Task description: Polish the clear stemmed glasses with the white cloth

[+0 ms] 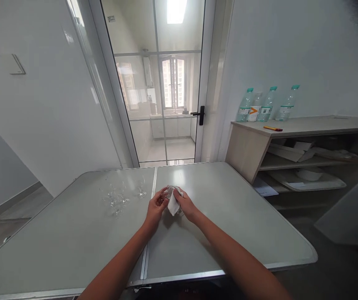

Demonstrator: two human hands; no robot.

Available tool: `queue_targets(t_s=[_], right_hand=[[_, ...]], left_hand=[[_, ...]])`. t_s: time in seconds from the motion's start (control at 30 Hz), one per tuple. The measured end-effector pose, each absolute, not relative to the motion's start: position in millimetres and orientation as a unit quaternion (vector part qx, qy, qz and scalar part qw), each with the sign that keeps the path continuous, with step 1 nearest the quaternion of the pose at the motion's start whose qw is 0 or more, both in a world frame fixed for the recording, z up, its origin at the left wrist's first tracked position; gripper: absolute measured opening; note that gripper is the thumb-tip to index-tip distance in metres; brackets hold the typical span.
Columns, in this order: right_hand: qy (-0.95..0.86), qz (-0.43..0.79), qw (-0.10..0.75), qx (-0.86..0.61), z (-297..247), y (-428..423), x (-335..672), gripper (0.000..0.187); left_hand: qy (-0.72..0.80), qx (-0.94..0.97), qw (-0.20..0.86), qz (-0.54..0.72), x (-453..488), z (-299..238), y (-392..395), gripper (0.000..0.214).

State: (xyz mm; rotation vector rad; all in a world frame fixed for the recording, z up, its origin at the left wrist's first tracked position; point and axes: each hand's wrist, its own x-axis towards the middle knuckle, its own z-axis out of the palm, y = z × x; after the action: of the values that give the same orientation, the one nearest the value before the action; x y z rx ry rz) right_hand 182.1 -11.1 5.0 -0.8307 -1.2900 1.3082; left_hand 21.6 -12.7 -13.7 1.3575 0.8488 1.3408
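Note:
Over the middle of the table, a clear stemmed glass is held between my two hands. My left hand has its fingers curled round the glass's left side. In my right hand is a white cloth, pressed against the rim and side of the glass and hanging down in front of it. Much of the glass is hidden behind the cloth and fingers. To the left stand several clear stemmed glasses close together, with one glass a little apart, near the table's seam.
A wooden shelf unit stands at the right, with clear bottles, a white cup and a yellow-red pen-like item on top. Trays and papers fill its shelves. Beyond the table is a glass door with a black handle.

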Motion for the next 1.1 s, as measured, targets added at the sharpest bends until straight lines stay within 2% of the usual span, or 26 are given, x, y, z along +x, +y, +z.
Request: queue_targets(t_s=[0.07,0.17,0.3,0.43,0.5,0.67,0.73,0.8,0.97,1.1], right_hand=[[-0.5,0.616,0.507,-0.336,2.5,-7.8,184.7,0.059],[-0.51,0.619,0.508,-0.315,1.3,-7.3,186.0,0.053],[-0.587,0.473,0.558,-0.347,0.1,-7.2,185.4,0.051],[-0.64,0.365,0.57,-0.364,-3.1,-2.5,188.4,0.048],[-0.63,0.385,0.569,-0.361,-4.5,-1.2,188.7,0.047],[-0.52,0.559,0.567,-0.31,-3.2,-6.6,182.1,0.057],[-0.504,0.589,0.56,-0.291,-0.1,-10.7,180.8,0.06],[-0.529,0.575,0.553,-0.288,4.0,-14.6,181.7,0.062],[-0.645,0.436,0.554,-0.295,12.7,-18.9,185.9,0.06],[-0.634,0.44,0.549,-0.32,10.1,-15.6,185.2,0.058]], left_hand=[[0.349,0.546,0.508,0.567,23.2,-14.1,-12.5,0.069],[0.359,0.511,0.498,0.602,26.5,-16.5,-10.7,0.063],[0.383,0.509,0.465,0.615,29.1,-19.6,-9.0,0.052],[0.36,0.501,0.521,0.589,31.2,-18.5,-13.3,0.058],[0.349,0.49,0.552,0.577,33.3,-17.3,-16.4,0.063],[0.312,0.466,0.625,0.544,38.4,-16.9,-20.6,0.071],[0.316,0.457,0.628,0.545,38.3,-17.8,-20.1,0.073],[0.33,0.449,0.622,0.551,37.1,-18.5,-18.9,0.072],[0.345,0.463,0.601,0.552,34.4,-18.5,-17.4,0.064],[0.357,0.465,0.605,0.539,34.4,-18.4,-18.9,0.069]])
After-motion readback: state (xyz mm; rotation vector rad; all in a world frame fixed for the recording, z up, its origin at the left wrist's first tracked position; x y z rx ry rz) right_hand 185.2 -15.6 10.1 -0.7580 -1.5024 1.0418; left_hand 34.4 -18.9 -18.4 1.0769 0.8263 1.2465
